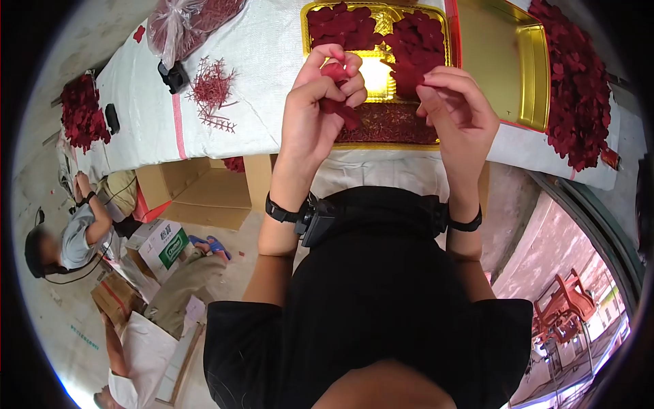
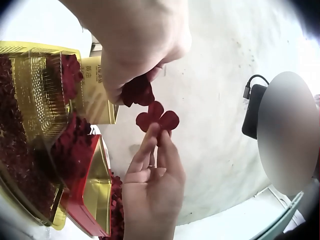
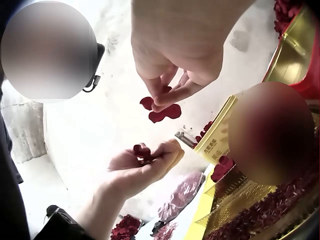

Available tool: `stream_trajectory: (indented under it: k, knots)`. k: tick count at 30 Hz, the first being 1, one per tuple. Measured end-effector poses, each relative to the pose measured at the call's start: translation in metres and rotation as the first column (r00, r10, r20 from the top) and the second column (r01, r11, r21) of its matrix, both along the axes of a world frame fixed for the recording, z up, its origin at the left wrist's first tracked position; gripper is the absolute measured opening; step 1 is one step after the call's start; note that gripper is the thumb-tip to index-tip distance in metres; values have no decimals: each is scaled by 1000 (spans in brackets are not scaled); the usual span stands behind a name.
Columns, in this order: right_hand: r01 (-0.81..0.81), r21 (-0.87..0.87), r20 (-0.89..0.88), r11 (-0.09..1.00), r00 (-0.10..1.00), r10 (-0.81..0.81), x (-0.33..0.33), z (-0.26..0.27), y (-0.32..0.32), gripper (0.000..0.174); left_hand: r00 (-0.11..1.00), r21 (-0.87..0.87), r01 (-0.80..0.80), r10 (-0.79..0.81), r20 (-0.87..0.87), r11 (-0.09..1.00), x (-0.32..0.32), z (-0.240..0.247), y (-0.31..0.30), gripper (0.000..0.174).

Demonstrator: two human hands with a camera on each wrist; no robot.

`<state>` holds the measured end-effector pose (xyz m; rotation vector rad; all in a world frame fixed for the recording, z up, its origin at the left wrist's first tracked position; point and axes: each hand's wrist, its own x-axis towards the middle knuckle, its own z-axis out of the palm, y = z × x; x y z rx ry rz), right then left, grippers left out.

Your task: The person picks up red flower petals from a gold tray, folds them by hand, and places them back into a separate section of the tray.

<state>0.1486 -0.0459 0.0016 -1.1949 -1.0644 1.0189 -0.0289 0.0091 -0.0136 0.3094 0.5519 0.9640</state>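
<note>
My left hand (image 1: 310, 112) is raised in front of the gold tray (image 1: 306, 41), its fingers curled round dark red flower pieces (image 2: 137, 91). Level with it, my right hand (image 1: 466, 116) pinches a flat dark red flower (image 2: 169, 120) with rounded petals between thumb and fingertips. In the left wrist view the flower is held just below the left hand's bunch. More such flowers (image 1: 412, 41) lie in the tray's far compartments. Thin dark red bits (image 1: 398, 126) fill its near compartment, partly behind the hands.
A shallow gold box (image 1: 504, 68) with red sides stands right of the tray, beside a heap of red flowers (image 1: 572, 95). Leftward on the white sheet are red stem pieces (image 1: 212, 88), a plastic bag (image 1: 184, 27) and another flower heap (image 1: 83, 112). Two people sit at the left.
</note>
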Motion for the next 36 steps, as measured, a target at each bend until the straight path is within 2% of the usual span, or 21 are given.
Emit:
stream_trajectory:
  k: [2,5,7,9,11,14,15,18,19,22,25,28,29,31,33,36]
  knots:
    - [-17,-88,-168,996,986,2,-6,7,-2,17,999,42,-36,36,-18,998,3,2,-2,46]
    - [-69,71,-256,995,963,85,-15,2,-3,16,986,107,-152,158,-57,983,11,9,-5,38]
    - [-188,170,-292,967,928,232,-6,-13,-3,21,988,187,-150,153,-4,971,10,9,-6,37]
    - [-250,125,-382,960,881,279,-5,-13,-3,28,982,257,-186,190,13,948,10,10,-8,35]
    - [-275,-65,-522,959,829,202,-11,4,-5,36,963,320,-253,268,-2,913,14,14,-10,35]
    - [-391,52,-529,919,769,358,-12,-7,-7,48,952,402,-282,307,2,871,15,13,-11,32]
    - [-463,128,-486,877,742,462,-10,-10,-2,54,950,417,-286,312,6,863,16,12,-11,32]
    - [-424,50,-622,904,695,360,-18,-4,-4,58,944,479,-285,330,-11,830,18,12,-10,31]
    - [-420,-14,-554,907,759,342,-18,-6,-4,59,940,511,-275,339,-33,814,17,12,-11,32]
    - [-438,-133,-470,889,818,332,-18,-8,-3,58,920,585,-278,386,-65,762,20,13,-13,32]
    - [-439,-195,-507,877,811,293,-18,-4,-2,52,905,620,-301,422,-54,725,21,12,-14,32]
    - [-558,-108,-436,823,771,465,-3,5,-5,46,912,583,-320,409,-23,747,19,9,-11,33]
    - [-575,-6,-534,818,694,484,0,12,-8,40,917,558,-325,399,-13,763,18,8,-11,34]
    - [-566,314,-607,762,498,620,-4,-1,-4,41,914,555,-336,405,-2,761,20,9,-13,36]
    - [-530,279,-259,801,762,594,-4,-1,-1,46,914,552,-346,406,14,759,23,11,-15,38]
    - [-345,-24,-417,938,856,305,-22,-6,-4,52,909,560,-355,416,22,749,25,14,-16,39]
